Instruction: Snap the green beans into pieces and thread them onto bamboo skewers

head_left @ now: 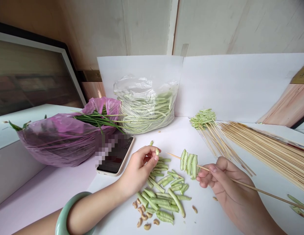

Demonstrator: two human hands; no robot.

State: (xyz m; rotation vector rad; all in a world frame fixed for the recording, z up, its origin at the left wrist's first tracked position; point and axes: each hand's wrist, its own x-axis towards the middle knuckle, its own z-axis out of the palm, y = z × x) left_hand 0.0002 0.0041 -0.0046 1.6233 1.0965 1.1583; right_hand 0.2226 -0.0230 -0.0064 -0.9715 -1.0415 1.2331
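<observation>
My right hand (230, 189) pinches a bamboo skewer (259, 188), its pointed tip aimed left. Several cut green bean pieces (189, 164) are threaded side by side on it, just left of my fingertips. Close to that tip, my left hand (142, 166) holds a single green bean piece (157, 151) between thumb and fingers; the piece is apart from the skewer. Below both hands lies a loose pile of cut green bean pieces (164, 199) on the white surface. Small tan beans (142, 212) are scattered at the pile's lower left.
A clear bag of long green beans (147, 111) stands at the back. Left of it is a purple bag with green stalks (63, 140), near a phone (116, 155). Filled skewers (203, 118) and a bundle of bare skewers (266, 150) lie on the right.
</observation>
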